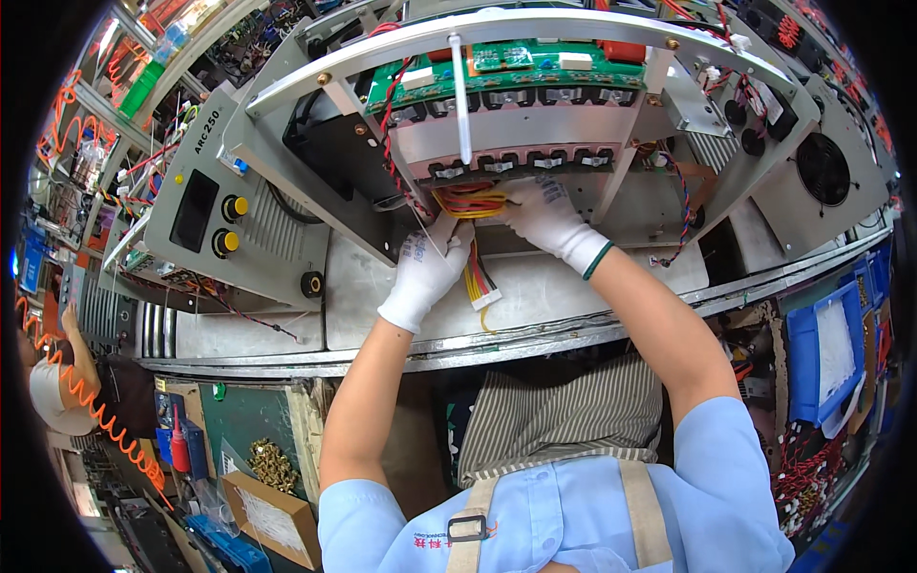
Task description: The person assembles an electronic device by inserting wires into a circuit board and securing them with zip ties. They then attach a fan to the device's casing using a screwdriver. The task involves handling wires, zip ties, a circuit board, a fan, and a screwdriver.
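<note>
White gloves cover both my hands, which meet at a coiled wire harness (473,201) of yellow, red and dark wires. My left hand (430,267) pinches its lower left side, the fingertips partly hidden against the wires. From the right, my right hand (549,218) grips the coil's other end. Below the coil hangs a white plug connector (486,299) on the harness's loose end, over the metal bench. Just beyond my hands stands an open grey machine frame (611,29) with a green circuit board (501,65) across its top and black components underneath.
A grey front panel (205,205) with yellow-capped knobs stands left, beside another machine. At right is a panel with a black fan (823,169). A metal conveyor edge (458,353) runs before me. Lower left sits a cardboard box (272,516); a blue bin (812,353) is at right. Another person works far left.
</note>
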Motion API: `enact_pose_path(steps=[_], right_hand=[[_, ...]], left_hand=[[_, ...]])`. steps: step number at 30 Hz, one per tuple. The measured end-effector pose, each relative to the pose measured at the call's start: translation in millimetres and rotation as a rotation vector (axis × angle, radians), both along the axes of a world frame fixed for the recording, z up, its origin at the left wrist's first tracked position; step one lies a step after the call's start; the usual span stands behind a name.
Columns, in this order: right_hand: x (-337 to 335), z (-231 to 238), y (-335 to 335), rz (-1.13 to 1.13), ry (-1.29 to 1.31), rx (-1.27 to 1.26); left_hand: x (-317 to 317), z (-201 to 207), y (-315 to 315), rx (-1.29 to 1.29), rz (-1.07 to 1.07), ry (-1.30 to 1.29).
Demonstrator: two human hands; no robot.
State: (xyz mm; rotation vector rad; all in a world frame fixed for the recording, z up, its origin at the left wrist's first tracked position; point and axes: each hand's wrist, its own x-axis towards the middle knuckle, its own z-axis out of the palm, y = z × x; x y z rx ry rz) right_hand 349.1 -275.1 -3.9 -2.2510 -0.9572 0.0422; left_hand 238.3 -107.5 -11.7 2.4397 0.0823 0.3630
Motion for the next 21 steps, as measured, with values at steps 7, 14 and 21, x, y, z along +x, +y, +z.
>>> enact_pose_path(steps=[7, 14, 21], right_hand=[[0.1, -5.0, -0.8, -0.038, 0.038, -0.033], [7.3, -7.5, -3.2, -0.040, -0.024, -0.142], [-0.8, 25.3, 2.0, -0.057, -0.163, -0.396]], left_hand=[[1.9, -13.4, -3.8, -0.047, -0.037, -0.060], [6.3, -7.0, -8.3, -0.058, -0.041, 0.016], [8.1, 2.2, -9.9, 0.172, 0.003, 0.069]])
